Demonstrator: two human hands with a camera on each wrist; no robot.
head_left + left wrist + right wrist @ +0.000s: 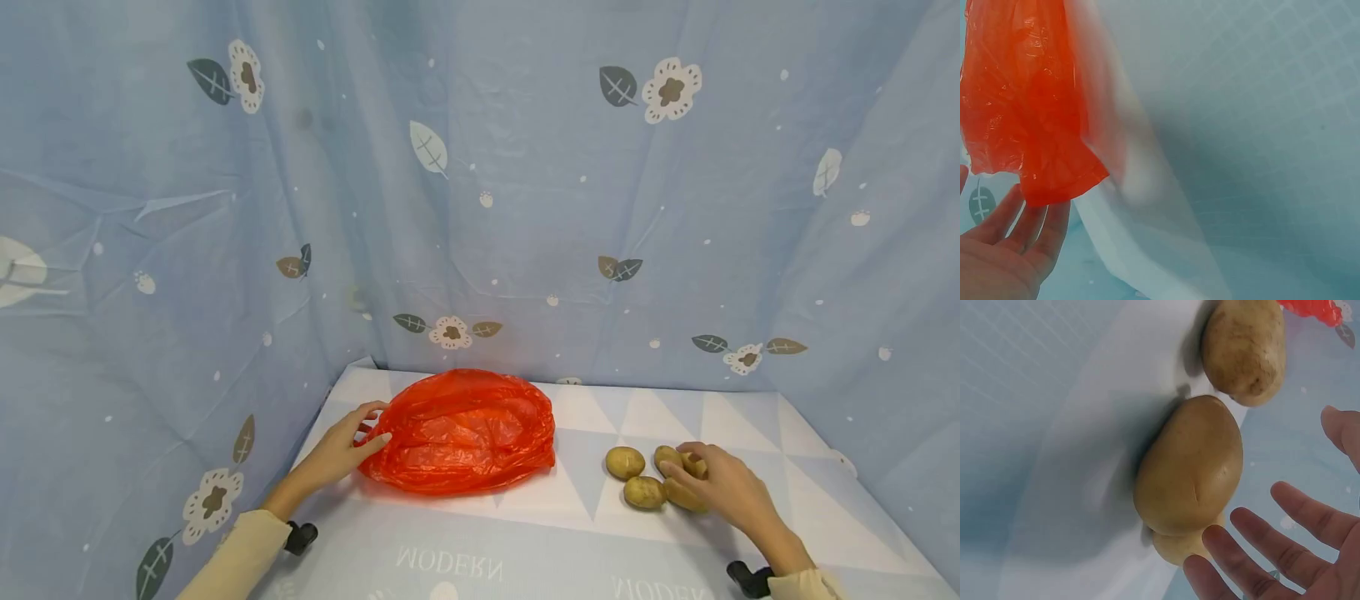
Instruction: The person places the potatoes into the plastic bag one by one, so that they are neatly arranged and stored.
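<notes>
A red plastic bag (pixel 468 433) lies spread sideways across the left half of the table. At its left end is my left hand (pixel 339 450), thumb and fingers spread at the edge. In the left wrist view the straight fingers meet the rim of the bag (pixel 1035 125), their tips partly hidden behind it. Several potatoes (pixel 625 462) sit in a cluster right of the bag. Over the right side of that cluster hovers my right hand (pixel 726 486), covering some of them. The right wrist view shows its fingers spread beside a large smooth potato (pixel 1191 469), not wrapped around it.
The white and grey patterned tablecloth (pixel 450 533) covers the table. Blue curtains (pixel 525 208) printed with leaves and flowers hang behind it and along both sides. A black wrist device (pixel 301 538) is at the left cuff, and another (pixel 748 578) at the right.
</notes>
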